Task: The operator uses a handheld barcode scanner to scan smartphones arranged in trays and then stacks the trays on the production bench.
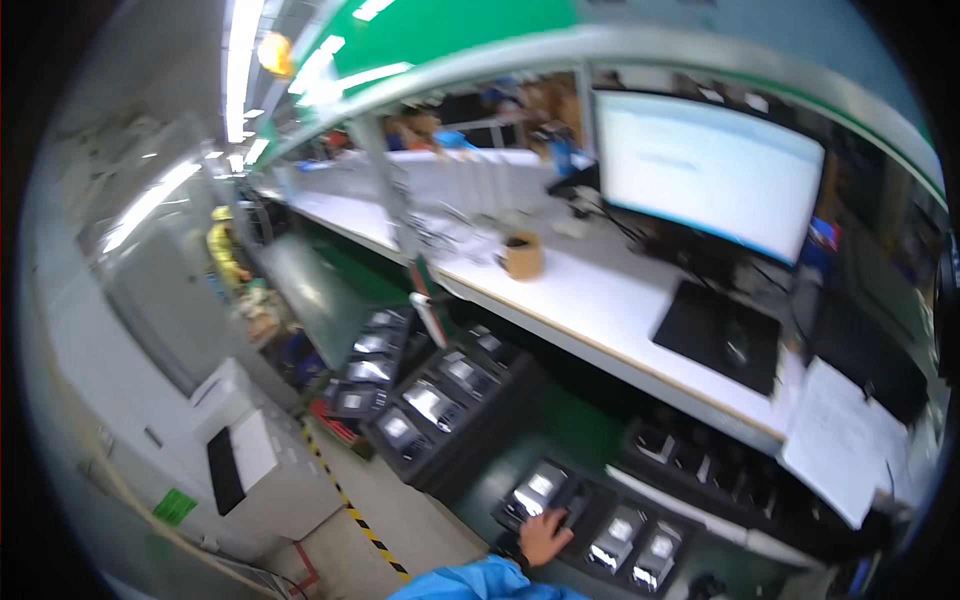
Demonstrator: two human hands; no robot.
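Note:
Only one of my hands shows, at the bottom edge, and I take it for my left hand, coming out of a blue sleeve. Its fingers lie on a black tray of small devices with bright screens, touching a dark piece between two of them. Blur hides whether the fingers grip anything. My right hand is out of view.
More black trays of the same devices sit to the left, lower down. A white shelf above carries a lit monitor, a black mouse pad with mouse, a brown cup and papers. Below left: a yellow-black floor stripe and a white cabinet.

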